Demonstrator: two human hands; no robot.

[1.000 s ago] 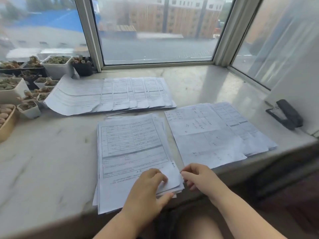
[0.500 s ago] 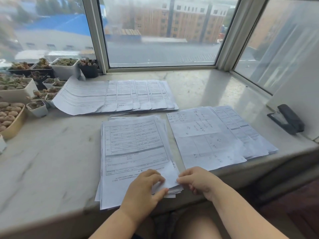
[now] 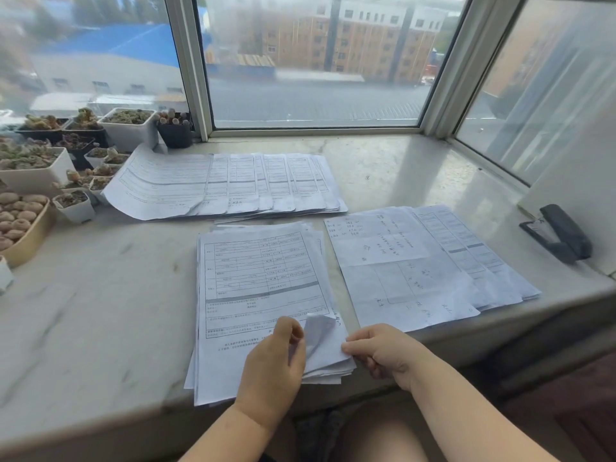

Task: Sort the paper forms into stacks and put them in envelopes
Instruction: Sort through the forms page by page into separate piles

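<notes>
A thick stack of printed forms [image 3: 256, 288] lies on the marble sill [image 3: 93, 295] right in front of me. My left hand [image 3: 275, 361] rests on its near right corner and curls the top sheet's corner [image 3: 318, 328] upward between thumb and fingers. My right hand [image 3: 383, 351] pinches the right edge of the same stack at its near corner. A fanned row of forms [image 3: 226, 185] lies farther back. Another spread of sheets [image 3: 420, 261], some handwritten, lies to the right. No envelope is in view.
Small pots of succulents [image 3: 50, 161] and a wooden tray of them [image 3: 23, 225] crowd the sill's left end. A black stapler [image 3: 560, 233] sits at the right by a white wall. Window frames [image 3: 190, 61] close off the back.
The top sheet's near right corner has lifted and curled up under my left hand's fingers. My right hand has closed in on the stack's edge. The view has tilted slightly.
</notes>
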